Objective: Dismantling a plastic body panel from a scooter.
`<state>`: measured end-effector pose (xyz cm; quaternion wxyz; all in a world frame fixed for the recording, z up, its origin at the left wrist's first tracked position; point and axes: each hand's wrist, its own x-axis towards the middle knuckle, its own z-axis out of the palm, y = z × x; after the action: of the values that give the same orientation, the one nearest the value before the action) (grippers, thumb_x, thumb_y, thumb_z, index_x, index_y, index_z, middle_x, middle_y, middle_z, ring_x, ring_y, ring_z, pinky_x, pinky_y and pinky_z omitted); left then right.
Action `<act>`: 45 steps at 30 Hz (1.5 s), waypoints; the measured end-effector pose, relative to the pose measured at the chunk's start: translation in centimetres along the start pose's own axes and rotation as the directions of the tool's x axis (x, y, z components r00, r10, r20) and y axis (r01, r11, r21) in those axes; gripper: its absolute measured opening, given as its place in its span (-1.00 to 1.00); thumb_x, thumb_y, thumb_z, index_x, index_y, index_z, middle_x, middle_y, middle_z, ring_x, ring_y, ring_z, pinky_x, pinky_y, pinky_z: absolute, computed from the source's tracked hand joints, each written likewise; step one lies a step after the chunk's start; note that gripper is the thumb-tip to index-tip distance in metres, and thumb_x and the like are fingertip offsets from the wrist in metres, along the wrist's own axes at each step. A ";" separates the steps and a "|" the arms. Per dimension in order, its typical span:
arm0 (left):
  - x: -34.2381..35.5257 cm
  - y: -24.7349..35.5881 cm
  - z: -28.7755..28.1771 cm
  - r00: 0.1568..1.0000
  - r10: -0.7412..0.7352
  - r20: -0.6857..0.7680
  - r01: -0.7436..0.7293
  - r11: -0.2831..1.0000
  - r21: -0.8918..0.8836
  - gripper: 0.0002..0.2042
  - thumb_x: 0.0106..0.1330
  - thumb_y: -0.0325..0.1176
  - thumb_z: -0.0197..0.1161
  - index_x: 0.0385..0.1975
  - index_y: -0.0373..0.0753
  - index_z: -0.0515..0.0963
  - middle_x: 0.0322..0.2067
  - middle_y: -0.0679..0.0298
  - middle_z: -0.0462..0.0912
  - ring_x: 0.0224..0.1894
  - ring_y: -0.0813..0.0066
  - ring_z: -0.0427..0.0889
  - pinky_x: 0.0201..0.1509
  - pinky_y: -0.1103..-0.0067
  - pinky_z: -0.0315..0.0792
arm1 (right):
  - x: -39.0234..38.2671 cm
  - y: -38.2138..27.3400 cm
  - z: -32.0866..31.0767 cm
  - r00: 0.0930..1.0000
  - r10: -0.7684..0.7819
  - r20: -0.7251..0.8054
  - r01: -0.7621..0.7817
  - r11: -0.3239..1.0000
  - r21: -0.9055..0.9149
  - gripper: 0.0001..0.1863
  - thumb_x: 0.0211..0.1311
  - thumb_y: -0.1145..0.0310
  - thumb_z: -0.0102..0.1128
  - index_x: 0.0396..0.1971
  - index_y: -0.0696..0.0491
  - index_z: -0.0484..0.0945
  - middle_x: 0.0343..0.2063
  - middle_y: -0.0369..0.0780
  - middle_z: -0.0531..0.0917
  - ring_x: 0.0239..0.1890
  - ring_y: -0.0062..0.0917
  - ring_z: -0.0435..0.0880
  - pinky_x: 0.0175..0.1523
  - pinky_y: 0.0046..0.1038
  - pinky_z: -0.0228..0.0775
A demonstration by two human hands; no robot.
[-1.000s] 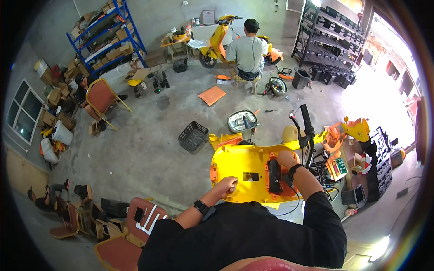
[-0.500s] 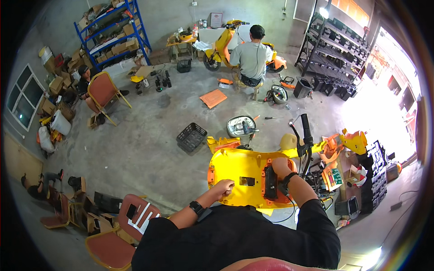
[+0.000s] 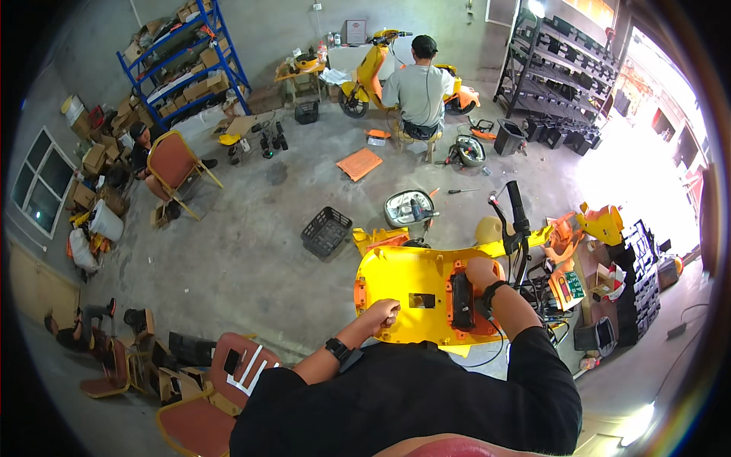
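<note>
In front of me lies a broad yellow scooter body panel (image 3: pixel 381 274) with a rectangular cut-out in its middle. A long black insert (image 3: pixel 461 300) sits in an orange surround on its right side. My left hand (image 3: pixel 383 314) is a closed fist over the panel's left part; whatever it may hold is hidden. My right hand (image 3: pixel 483 274) is bent down, closed, at the upper right of the black insert, and its fingertips are out of sight. A thin black cable (image 3: pixel 499 346) loops below the right wrist. Just beyond stands a handlebar with a black grip (image 3: pixel 516 199).
A black crate (image 3: pixel 327 232) and a white-lined tray with a power drill (image 3: pixel 415 209) lie on the floor ahead. One person (image 3: pixel 422 91) works at a yellow scooter; others sit at the left. Red chairs (image 3: pixel 228 365) stand near my left elbow. Yellow and orange parts (image 3: pixel 601 223) lie right.
The whole view has shifted slightly. My left hand stays a fist over the panel, and my right hand remains by the black insert with little visible movement.
</note>
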<state>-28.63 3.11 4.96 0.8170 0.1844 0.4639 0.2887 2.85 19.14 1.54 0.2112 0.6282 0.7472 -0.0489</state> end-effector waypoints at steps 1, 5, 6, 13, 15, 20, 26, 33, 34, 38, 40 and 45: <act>-0.1 0.0 0.0 1.000 -0.012 -0.017 0.012 1.000 -0.001 -0.84 0.34 -0.29 -0.07 -0.47 -0.16 0.35 -0.72 0.48 0.22 -0.73 0.69 0.18 -0.68 0.65 -0.01 | 0.0 -0.1 -0.1 1.000 0.016 0.000 -0.016 1.000 0.020 -0.78 0.18 0.31 0.07 -0.29 -0.02 0.68 -0.26 -0.19 0.69 -0.17 -0.29 0.68 -0.19 -0.31 0.51; 0.2 -0.2 -0.4 1.000 -0.003 -0.009 0.003 1.000 -0.024 -0.83 0.35 -0.29 -0.07 -0.47 -0.16 0.36 -0.72 0.48 0.22 -0.74 0.69 0.18 -0.69 0.65 -0.02 | 0.0 -0.5 -0.2 0.998 -0.054 0.018 0.055 0.997 -0.046 -0.76 0.17 0.33 0.07 -0.22 0.01 0.65 -0.25 -0.18 0.69 -0.18 -0.29 0.68 -0.18 -0.29 0.50; 0.4 -0.2 -0.6 1.000 0.000 0.009 0.000 0.999 -0.039 -0.83 0.35 -0.30 -0.07 -0.47 -0.16 0.36 -0.72 0.48 0.23 -0.74 0.69 0.18 -0.69 0.65 -0.02 | 0.1 -0.6 -0.3 0.997 -0.074 0.023 0.076 0.994 -0.076 -0.76 0.17 0.34 0.07 -0.22 0.01 0.65 -0.25 -0.17 0.69 -0.18 -0.29 0.68 -0.18 -0.29 0.50; 0.0 -0.1 0.0 1.000 0.016 -0.007 -0.016 1.000 -0.019 -0.83 0.35 -0.30 -0.08 -0.47 -0.17 0.36 -0.71 0.45 0.25 -0.76 0.69 0.19 -0.70 0.66 0.00 | 0.2 -0.8 -0.6 0.987 -0.152 -0.048 0.146 0.982 -0.117 -0.77 0.16 0.35 0.07 -0.23 0.02 0.65 -0.25 -0.16 0.69 -0.18 -0.28 0.68 -0.19 -0.28 0.51; -0.2 -0.2 -0.1 1.000 0.012 -0.012 -0.012 1.000 -0.006 -0.83 0.35 -0.30 -0.08 -0.47 -0.17 0.36 -0.71 0.45 0.25 -0.76 0.69 0.19 -0.70 0.66 0.00 | -0.1 -0.8 -0.9 0.983 -0.173 -0.059 0.167 0.981 -0.102 -0.77 0.16 0.36 0.07 -0.24 0.02 0.65 -0.26 -0.16 0.69 -0.18 -0.28 0.68 -0.19 -0.28 0.51; 0.0 -0.6 -0.4 1.000 -0.020 0.010 0.020 1.000 0.013 -0.79 0.36 -0.26 -0.08 -0.54 -0.10 0.34 -0.73 0.52 0.24 -0.74 0.71 0.20 -0.68 0.66 -0.01 | -2.0 -1.5 -1.1 0.990 -0.139 -0.022 0.140 0.990 0.033 -0.81 0.13 0.35 0.09 -0.32 0.04 0.65 -0.28 -0.12 0.68 -0.20 -0.26 0.68 -0.18 -0.26 0.51; 1.6 -1.4 -1.7 0.996 0.057 0.066 -0.054 0.997 -0.055 -0.75 0.40 -0.23 -0.12 -0.50 -0.16 0.39 -0.71 0.40 0.35 -0.70 0.58 0.31 -0.63 0.64 0.18 | -7.3 -8.5 -7.5 0.866 -0.420 -0.272 0.500 0.687 0.528 -0.66 0.12 0.16 0.03 -0.37 0.16 0.58 -0.39 0.04 0.62 -0.32 -0.04 0.58 -0.20 -0.14 0.41; 0.3 0.5 0.3 0.998 0.006 0.068 0.009 0.976 -0.220 -0.80 0.41 -0.24 -0.05 -0.29 -0.20 0.45 -0.56 0.32 0.46 -0.57 0.51 0.44 -0.52 0.66 0.35 | -13.9 -14.9 -10.1 0.753 -0.578 -0.314 0.641 0.537 0.548 -0.63 0.22 0.05 0.02 -0.27 0.07 0.59 -0.38 -0.07 0.66 -0.29 -0.16 0.63 -0.16 -0.22 0.44; 0.4 0.9 0.6 1.000 0.004 0.013 -0.001 0.977 -0.211 -0.79 0.40 -0.23 -0.05 -0.34 -0.20 0.45 -0.59 0.32 0.44 -0.60 0.52 0.42 -0.57 0.69 0.31 | -14.2 -14.6 -10.3 0.787 -0.545 -0.289 0.594 0.544 0.592 -0.63 0.24 0.06 -0.01 -0.27 0.07 0.58 -0.38 -0.06 0.65 -0.29 -0.15 0.62 -0.16 -0.21 0.43; 0.4 0.5 -0.3 0.990 -0.122 0.065 0.135 0.953 -0.272 -0.76 0.39 -0.22 -0.04 -0.46 -0.20 0.42 -0.64 0.32 0.41 -0.65 0.55 0.37 -0.65 0.71 0.21 | -13.8 -12.2 -7.8 0.896 -0.383 -0.224 0.430 0.631 0.645 -0.67 0.26 0.13 -0.07 -0.23 0.06 0.53 -0.37 -0.09 0.65 -0.31 -0.17 0.63 -0.17 -0.18 0.44; 0.2 0.7 -0.1 0.988 -0.130 0.081 0.142 0.975 -0.170 -0.74 0.38 -0.20 -0.02 -0.53 -0.18 0.38 -0.64 0.34 0.38 -0.67 0.59 0.32 -0.66 0.72 0.14 | -13.6 -10.4 -6.7 0.873 -0.408 -0.268 0.478 0.599 0.642 -0.71 0.25 0.20 -0.05 -0.22 0.08 0.51 -0.37 -0.07 0.63 -0.32 -0.16 0.63 -0.17 -0.16 0.43; -0.2 0.8 -0.6 0.982 -0.149 0.113 0.163 0.978 -0.130 -0.74 0.37 -0.22 -0.02 -0.57 -0.13 0.35 -0.73 0.44 0.26 -0.76 0.67 0.20 -0.75 0.72 0.03 | -11.5 -6.4 -1.7 0.962 -0.120 -0.243 0.246 0.767 0.592 -0.74 0.17 0.35 0.01 -0.19 0.15 0.51 -0.33 0.02 0.62 -0.23 -0.18 0.63 -0.09 -0.19 0.44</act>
<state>-29.50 3.58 5.25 0.8708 0.1048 0.4131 0.2451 -2.38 7.80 6.23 -0.0843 0.5881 0.7645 -0.2502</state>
